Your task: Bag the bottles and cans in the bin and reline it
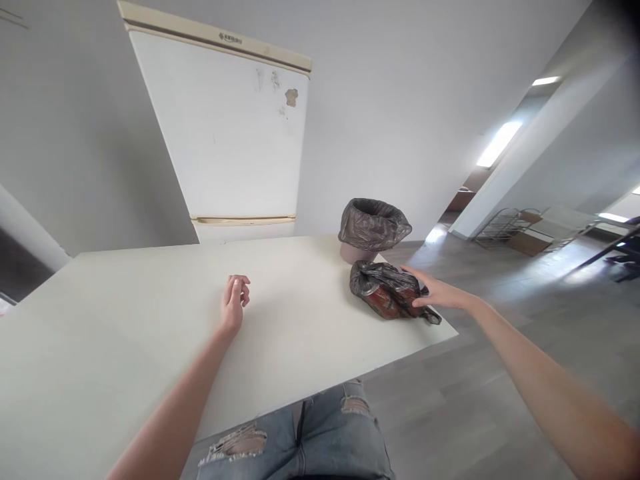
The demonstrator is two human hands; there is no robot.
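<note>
Two containers are on the right part of the white table (125,320): one bin and one tied bag. The bin (353,253) is pinkish, stands upright near the far edge, and it is lined w/ a dark, thin liner (373,230), which is folded over the rim and hangs outside, covering most of the wall. Its mouth is open; the inside is dark, so I can't tell if smth. is in it.

Just in front of the bin, nearer to the person, lies the dark plastic bag (385,292). It is semi-transparent, & thru the film one can see reddish-brown contents (384,303), at least 2 pcs.; what they are exactly, I can't tell. The loose ends of the bag point to the right, toward the table corner.

R hand (440,292) is at the right end of this bag, w/ fingers spread approx. half open, thumb apart from the others. If they touch the plastic or only hover very near, I can't tell; no firm grip is seen.

L hand (234,299) is over the middle of the table, well apart from both containers, fingers loosely curled, half open, w/ nothing visible in them.

Behind the table stands a white fridge (225,127), its doors closed.
</note>
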